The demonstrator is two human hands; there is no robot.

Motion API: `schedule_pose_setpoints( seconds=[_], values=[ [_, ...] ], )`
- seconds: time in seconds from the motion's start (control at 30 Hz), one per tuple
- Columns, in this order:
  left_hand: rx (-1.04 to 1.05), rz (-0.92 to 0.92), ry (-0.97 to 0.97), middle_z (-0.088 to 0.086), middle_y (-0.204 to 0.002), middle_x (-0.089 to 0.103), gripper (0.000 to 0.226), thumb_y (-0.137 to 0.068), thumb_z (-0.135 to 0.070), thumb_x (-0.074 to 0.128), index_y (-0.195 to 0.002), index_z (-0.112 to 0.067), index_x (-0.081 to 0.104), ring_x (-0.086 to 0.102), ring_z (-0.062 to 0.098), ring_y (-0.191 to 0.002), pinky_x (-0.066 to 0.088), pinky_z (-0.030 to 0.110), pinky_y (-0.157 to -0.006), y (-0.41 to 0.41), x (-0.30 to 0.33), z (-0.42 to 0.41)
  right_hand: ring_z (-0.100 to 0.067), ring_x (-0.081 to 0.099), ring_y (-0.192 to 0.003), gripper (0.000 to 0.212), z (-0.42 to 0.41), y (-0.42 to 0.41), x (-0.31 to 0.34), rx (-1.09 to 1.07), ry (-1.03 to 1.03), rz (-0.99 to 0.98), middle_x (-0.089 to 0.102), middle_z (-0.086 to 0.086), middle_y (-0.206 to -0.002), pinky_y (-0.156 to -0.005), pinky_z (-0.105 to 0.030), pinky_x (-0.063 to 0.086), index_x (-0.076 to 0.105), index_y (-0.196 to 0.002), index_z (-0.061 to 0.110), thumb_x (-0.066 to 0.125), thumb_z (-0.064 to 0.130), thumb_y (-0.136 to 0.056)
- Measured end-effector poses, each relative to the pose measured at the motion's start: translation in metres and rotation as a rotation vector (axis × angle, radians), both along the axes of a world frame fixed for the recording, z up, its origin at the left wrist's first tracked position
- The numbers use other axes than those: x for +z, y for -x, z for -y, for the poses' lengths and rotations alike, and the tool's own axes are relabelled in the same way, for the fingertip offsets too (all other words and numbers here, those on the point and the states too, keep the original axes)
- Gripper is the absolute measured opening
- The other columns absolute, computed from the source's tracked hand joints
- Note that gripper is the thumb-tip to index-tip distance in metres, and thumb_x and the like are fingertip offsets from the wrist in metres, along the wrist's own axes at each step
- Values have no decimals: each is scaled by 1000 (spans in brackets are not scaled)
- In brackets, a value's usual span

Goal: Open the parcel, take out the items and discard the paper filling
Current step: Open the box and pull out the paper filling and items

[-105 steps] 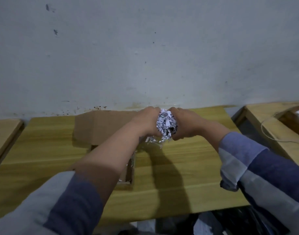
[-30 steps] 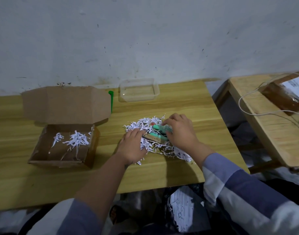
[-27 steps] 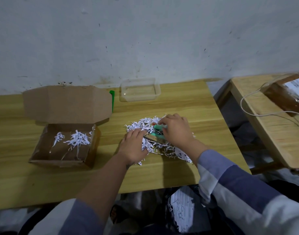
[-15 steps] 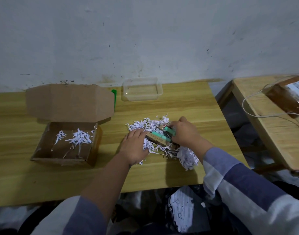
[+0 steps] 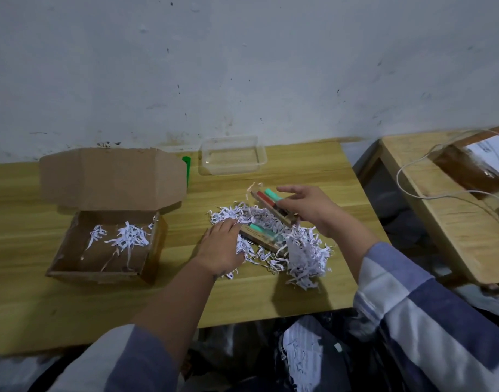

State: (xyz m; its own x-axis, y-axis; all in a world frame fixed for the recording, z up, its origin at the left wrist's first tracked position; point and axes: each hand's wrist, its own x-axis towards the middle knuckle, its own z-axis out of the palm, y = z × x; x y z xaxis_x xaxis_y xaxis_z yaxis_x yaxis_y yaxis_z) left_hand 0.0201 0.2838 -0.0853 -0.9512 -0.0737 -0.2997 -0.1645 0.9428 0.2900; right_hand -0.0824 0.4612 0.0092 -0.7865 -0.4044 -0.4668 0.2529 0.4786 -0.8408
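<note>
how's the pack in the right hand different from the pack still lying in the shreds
The held pack is lifted clear of the shredded paper in the right hand; the lying pack rests half buried in it by the left hand. The held pack shows a red and a teal item, the lying pack only teal. Both are slim brown card packs.

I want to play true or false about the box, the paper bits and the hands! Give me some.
1. The box is open. True.
2. The box is completely empty. False: some paper shreds lie inside.
3. The right hand holds a packet up off the table. True.
4. The left hand is inside the box. False: it rests on the paper pile.
5. The clear tub is full of paper. False: it looks empty.
</note>
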Motion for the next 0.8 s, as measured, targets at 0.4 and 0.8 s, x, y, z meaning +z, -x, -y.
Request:
schedule_pose_setpoints(
  seconds=[0.4, 0.8],
  values=[
    [-8, -28, -19, 0, -149, 28, 73, -86, -30, 61, -147, -20, 23, 26, 20, -139, 24, 39, -116, -1, -3, -1, -19, 62, -79, 16, -29, 22, -57, -499, -309, -417, 69, 2, -103, -53, -22, 43, 61, -90, 24, 71, 17, -79],
    [5, 7, -14, 1, -153, 22, 78, -85, -29, 63, -148, -18, 20, 21, 20, -142, 24, 42, -117, 0, -8, 0, -30, 58, -108, 66, -43, 24, -83, -406, -363, -342, 60, -11, -119, -89, -45, 53, 44, -127, 19, 79, 19, -72]
  ],
)
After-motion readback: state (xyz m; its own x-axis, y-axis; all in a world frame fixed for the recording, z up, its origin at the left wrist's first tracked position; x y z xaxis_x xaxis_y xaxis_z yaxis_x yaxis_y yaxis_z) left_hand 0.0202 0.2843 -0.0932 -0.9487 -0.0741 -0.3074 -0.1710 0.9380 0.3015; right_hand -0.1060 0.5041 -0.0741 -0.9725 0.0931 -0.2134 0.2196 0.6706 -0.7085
